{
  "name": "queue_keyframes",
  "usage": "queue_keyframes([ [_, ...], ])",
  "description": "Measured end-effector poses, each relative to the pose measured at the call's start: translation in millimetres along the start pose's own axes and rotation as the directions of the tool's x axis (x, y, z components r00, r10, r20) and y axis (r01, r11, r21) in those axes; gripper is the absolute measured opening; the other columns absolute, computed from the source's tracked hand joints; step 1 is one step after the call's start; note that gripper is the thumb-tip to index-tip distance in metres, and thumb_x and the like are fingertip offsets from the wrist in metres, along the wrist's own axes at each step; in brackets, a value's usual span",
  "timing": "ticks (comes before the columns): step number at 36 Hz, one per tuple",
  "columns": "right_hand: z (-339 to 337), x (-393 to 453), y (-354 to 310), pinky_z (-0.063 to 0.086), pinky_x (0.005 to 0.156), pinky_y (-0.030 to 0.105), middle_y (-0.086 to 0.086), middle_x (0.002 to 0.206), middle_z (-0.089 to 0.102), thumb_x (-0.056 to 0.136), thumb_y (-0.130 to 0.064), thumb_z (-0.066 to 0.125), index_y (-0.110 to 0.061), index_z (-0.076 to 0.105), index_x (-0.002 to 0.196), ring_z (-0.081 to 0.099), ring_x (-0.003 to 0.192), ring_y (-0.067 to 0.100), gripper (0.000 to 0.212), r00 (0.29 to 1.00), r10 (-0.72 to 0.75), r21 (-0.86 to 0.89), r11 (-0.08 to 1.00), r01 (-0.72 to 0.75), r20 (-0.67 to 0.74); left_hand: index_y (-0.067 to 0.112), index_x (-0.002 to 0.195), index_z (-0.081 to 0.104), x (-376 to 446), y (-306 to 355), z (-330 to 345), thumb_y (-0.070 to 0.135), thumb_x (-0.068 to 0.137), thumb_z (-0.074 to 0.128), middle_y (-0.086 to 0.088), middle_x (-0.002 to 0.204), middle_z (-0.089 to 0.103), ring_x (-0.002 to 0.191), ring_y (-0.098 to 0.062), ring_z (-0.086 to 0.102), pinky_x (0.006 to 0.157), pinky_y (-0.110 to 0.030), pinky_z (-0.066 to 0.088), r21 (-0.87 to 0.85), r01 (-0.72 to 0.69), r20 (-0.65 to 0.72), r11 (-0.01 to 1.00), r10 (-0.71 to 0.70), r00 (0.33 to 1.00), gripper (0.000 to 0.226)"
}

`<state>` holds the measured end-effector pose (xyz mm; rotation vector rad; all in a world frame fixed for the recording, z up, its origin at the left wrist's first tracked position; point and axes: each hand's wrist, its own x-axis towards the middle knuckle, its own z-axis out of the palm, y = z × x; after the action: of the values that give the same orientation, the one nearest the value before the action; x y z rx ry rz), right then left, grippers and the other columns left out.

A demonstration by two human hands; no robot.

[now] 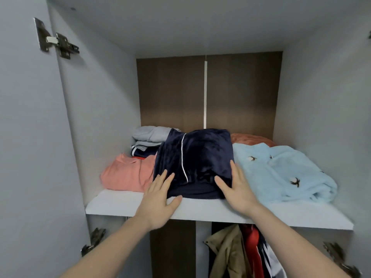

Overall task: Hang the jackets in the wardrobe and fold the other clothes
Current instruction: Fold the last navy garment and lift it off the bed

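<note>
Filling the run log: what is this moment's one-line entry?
step: placing folded navy garment on shelf | left hand: open | right hand: open

Both bare forearms are extended up from the lower frame edge toward centre. Left hand (158, 199) is held flat, fingers straight, thumb spread. Right hand (234, 189) likewise, fingers straight, lower centre.

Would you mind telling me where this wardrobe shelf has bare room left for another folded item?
Bare shelf shows only along the front edge: a wider strip before the pink garment, a narrower one before the light blue fleece. Behind, it is crowded: the navy bundle, touched by the left hand and right hand, sits mid-shelf.
</note>
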<state>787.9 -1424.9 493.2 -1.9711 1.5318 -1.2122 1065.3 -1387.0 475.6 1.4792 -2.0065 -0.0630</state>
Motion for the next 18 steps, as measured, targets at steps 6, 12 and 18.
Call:
queue_keyframes([
  [6,7,-74,-11,0.015,0.123,0.034,-0.010,0.170,-0.008,0.084,-0.070,0.062,-0.037,-0.002,0.162,0.003,0.157,0.015,0.106,0.997,0.061,-0.111,0.992,-0.055,0.055,0.051,0.154,0.018,-101,7,-23,0.068,0.096,0.043,0.035,0.163,-0.005,0.152,0.004,-0.008,0.126,-0.033,0.002,-0.109,-0.074,-0.111,0.991,0.062,0.992,0.066],
  [12,34,-180,-56,0.043,0.099,0.019,-0.036,0.159,0.003,0.084,-0.059,0.070,-0.054,0.028,0.150,0.054,0.121,-0.009,0.078,0.994,0.024,0.033,0.999,-0.027,0.104,0.043,0.138,0.051,-222,22,-63,0.039,0.093,0.067,0.032,0.158,0.024,0.149,0.004,0.020,0.123,-0.039,0.026,-0.301,0.074,-0.264,0.951,-0.158,0.952,0.048],
  [18,75,-297,-96,0.049,0.100,0.028,-0.040,0.148,0.028,0.074,-0.057,0.073,-0.063,0.050,0.131,0.051,0.125,-0.009,0.062,0.979,-0.098,0.221,0.974,0.057,0.179,0.053,0.129,0.053,-360,42,-129,0.044,0.085,0.072,0.035,0.155,0.028,0.143,0.008,0.028,0.101,-0.013,0.035,-0.261,0.058,-0.291,0.964,-0.135,0.947,0.048],
])
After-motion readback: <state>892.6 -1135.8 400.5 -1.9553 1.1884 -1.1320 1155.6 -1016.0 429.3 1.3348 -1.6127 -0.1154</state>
